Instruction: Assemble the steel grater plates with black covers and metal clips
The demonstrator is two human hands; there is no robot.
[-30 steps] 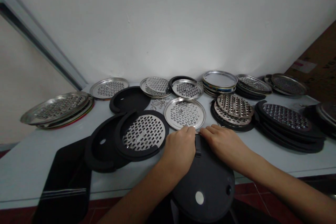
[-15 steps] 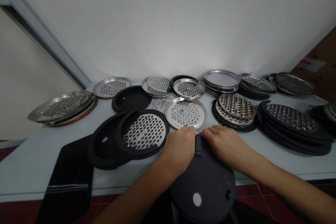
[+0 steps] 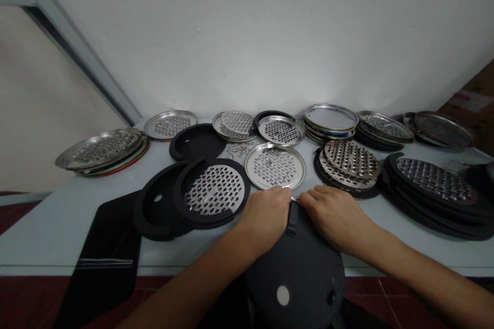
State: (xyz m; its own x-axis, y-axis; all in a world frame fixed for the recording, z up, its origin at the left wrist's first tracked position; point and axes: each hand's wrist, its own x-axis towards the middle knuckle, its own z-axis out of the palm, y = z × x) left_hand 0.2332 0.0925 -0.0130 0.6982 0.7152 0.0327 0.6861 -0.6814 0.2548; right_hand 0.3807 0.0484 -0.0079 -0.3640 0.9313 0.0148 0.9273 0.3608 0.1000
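A round black disc (image 3: 304, 272) with a pale round spot is held at the table's front edge. A short black strap (image 3: 292, 220) runs up from it to a small metal ring (image 3: 295, 199). My left hand (image 3: 268, 216) pinches the ring's left side, and my right hand (image 3: 332, 211) grips it from the right. Both hands have curled fingers; the fingertips are hidden. Just beyond them lies a silver perforated plate (image 3: 275, 164) with a raised rim.
Left of my hands are black rings with a grater disc (image 3: 214, 190) and a black glossy panel (image 3: 111, 247). Loose metal rings (image 3: 240, 149) lie farther back. Stacked grater discs (image 3: 351, 159) and black discs (image 3: 436, 180) are on the right.
The view has shifted slightly, so the table items appear a little farther right. Both hands keep their hold on the ring, and the black disc's lower part has tilted slightly.
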